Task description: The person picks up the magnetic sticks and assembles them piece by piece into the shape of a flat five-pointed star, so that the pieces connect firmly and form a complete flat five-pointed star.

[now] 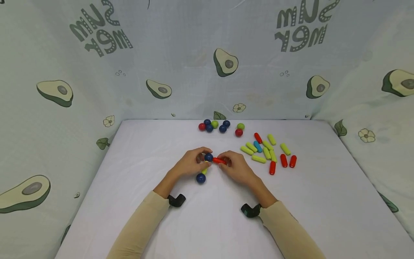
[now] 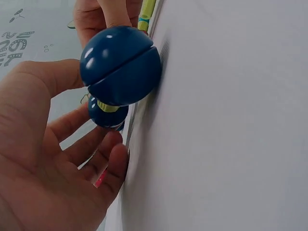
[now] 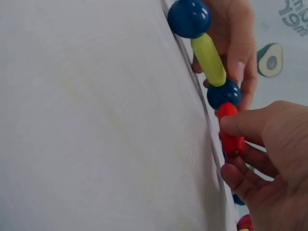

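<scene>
My left hand (image 1: 190, 164) holds a blue ball (image 1: 208, 157) between its thumb and fingers. From that ball a yellow-green rod (image 3: 208, 58) runs toward the near side, with a second blue ball (image 1: 201, 178) on its other end. My right hand (image 1: 239, 168) pinches a red rod (image 3: 231, 131) between thumb and fingers. One end of the red rod touches the held ball. In the left wrist view the nearer ball (image 2: 120, 66) covers most of the rod behind it.
Loose blue balls (image 1: 222, 128), red balls (image 1: 239, 132) and green balls (image 1: 240, 126) lie along the table's back edge. To the right are scattered yellow-green rods (image 1: 258, 159), several red rods (image 1: 284, 160) and a light blue rod (image 1: 257, 146). A printed cloth (image 1: 194, 61) hangs behind.
</scene>
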`<control>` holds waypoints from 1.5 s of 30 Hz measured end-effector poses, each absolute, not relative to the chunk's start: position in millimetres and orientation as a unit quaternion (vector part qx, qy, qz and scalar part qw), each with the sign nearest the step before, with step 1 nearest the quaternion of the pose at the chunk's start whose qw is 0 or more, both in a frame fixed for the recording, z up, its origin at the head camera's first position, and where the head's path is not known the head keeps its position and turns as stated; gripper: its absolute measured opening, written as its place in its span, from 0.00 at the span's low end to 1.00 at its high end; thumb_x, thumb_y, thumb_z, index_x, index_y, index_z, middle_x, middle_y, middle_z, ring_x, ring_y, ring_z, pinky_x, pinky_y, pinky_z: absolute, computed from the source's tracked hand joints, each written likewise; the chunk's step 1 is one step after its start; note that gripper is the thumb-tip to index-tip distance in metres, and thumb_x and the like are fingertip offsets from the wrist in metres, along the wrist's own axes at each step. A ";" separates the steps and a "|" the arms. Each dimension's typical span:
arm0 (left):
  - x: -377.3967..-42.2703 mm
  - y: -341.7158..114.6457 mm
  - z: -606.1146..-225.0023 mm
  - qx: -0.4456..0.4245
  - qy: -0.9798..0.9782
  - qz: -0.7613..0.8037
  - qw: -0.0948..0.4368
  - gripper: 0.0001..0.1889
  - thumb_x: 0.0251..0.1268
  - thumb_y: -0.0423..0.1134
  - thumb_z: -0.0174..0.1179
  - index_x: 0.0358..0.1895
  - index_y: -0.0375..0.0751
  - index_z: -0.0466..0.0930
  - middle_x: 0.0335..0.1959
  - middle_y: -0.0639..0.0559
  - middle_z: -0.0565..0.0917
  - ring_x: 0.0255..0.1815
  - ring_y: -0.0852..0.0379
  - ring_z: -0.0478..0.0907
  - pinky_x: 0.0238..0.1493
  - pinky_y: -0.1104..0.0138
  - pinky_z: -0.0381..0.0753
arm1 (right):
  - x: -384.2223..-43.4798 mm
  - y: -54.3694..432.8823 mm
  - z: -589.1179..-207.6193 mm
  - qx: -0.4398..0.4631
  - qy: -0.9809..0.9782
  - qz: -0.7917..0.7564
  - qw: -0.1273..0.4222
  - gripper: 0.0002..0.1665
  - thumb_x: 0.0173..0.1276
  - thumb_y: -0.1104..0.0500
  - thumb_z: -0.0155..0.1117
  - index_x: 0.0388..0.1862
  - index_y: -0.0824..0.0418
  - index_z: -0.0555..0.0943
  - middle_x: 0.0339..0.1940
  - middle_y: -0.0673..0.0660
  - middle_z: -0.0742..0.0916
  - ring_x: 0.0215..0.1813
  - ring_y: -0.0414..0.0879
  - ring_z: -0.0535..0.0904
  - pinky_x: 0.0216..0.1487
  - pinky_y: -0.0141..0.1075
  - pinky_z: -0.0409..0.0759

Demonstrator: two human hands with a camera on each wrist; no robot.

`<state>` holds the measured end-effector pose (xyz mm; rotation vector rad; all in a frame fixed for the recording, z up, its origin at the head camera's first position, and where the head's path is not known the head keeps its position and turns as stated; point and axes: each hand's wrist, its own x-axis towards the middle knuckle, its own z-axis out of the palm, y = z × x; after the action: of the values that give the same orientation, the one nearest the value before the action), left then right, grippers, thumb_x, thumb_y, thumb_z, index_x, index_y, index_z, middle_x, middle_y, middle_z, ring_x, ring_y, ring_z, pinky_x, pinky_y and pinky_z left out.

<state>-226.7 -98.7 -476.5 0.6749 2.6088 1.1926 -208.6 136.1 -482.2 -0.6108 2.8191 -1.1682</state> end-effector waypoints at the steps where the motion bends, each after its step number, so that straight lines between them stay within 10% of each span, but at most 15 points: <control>1: -226.9 -98.0 -476.4 0.229 0.884 0.396 0.097 0.24 0.69 0.46 0.66 0.66 0.50 0.79 0.50 0.52 0.84 0.44 0.56 0.75 0.46 0.64 0.77 | -208.9 135.1 -482.7 -0.200 0.905 -0.376 0.012 0.16 0.69 0.62 0.71 0.55 0.59 0.85 0.42 0.54 0.87 0.41 0.46 0.76 0.44 0.36 0.77; 9: -230.6 -97.0 -485.3 0.255 0.890 0.370 0.078 0.15 0.70 0.42 0.66 0.57 0.45 0.86 0.54 0.49 0.85 0.58 0.52 0.80 0.66 0.56 0.77 | -213.5 131.8 -482.3 -0.194 0.901 -0.387 0.016 0.15 0.71 0.58 0.71 0.55 0.57 0.86 0.45 0.52 0.87 0.43 0.46 0.78 0.47 0.37 0.79; 19: -227.4 -97.9 -486.7 0.222 0.897 0.372 0.087 0.14 0.71 0.44 0.66 0.56 0.48 0.85 0.58 0.50 0.86 0.62 0.50 0.79 0.69 0.53 0.75 | -265.0 172.6 -471.9 -0.065 0.926 -0.368 -0.057 0.18 0.76 0.57 0.64 0.59 0.64 0.81 0.52 0.62 0.85 0.53 0.56 0.78 0.57 0.49 0.81; 28: -226.6 -98.3 -489.8 0.217 0.898 0.374 0.085 0.12 0.71 0.44 0.66 0.55 0.52 0.85 0.59 0.50 0.85 0.60 0.51 0.79 0.67 0.52 0.76 | -297.1 186.7 -470.3 -0.029 0.951 -0.309 -0.014 0.29 0.76 0.56 0.63 0.73 0.60 0.73 0.65 0.66 0.76 0.61 0.60 0.75 0.66 0.54 0.78; 45: -227.3 -104.5 -488.4 0.209 0.892 0.391 0.083 0.14 0.69 0.44 0.67 0.55 0.49 0.86 0.55 0.51 0.85 0.59 0.53 0.79 0.67 0.54 0.76 | -266.0 171.5 -463.9 -0.088 0.929 -0.360 0.010 0.26 0.70 0.58 0.70 0.65 0.61 0.77 0.59 0.60 0.84 0.56 0.56 0.80 0.59 0.49 0.83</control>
<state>-227.3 -104.5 -488.4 0.6236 2.6639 1.1686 -266.0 171.5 -463.9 -0.2744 2.8980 -1.1249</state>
